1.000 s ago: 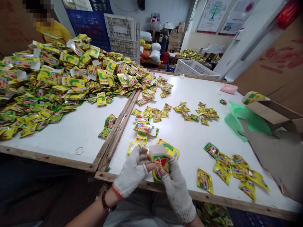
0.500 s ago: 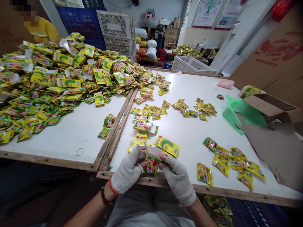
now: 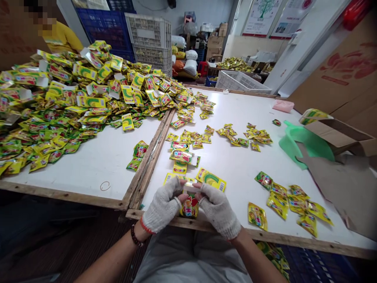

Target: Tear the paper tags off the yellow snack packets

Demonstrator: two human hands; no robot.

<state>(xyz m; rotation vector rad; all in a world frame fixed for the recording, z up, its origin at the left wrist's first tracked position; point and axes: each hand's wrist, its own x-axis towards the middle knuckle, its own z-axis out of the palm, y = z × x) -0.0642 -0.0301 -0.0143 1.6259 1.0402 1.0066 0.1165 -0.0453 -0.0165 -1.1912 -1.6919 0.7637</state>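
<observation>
Between my hands, at the table's front edge, is a small yellow and green printed box (image 3: 189, 206) with its end flap facing me. My left hand (image 3: 165, 204), in a white fingerless glove, grips the box's left side with thumb and fingers. On the other side my right hand (image 3: 218, 206), gloved the same way, pinches it, with its fingertips at the top flap. Just behind lies a flat yellow box (image 3: 211, 179), and another yellow box is partly hidden by my left hand. Farther back are a few more printed boxes (image 3: 182, 156).
A big heap of boxes and sachets (image 3: 88, 90) covers the left table. Several loose sachets (image 3: 277, 204) lie to my right. A green basin (image 3: 306, 145), a cardboard carton (image 3: 341, 133) and a wooden divider (image 3: 153, 157) border the work area. A person in yellow (image 3: 63, 37) is behind the heap.
Both hands' fingers have drawn closer together over the top of the box, bending its flap end. The whole view has shifted slightly to the left.
</observation>
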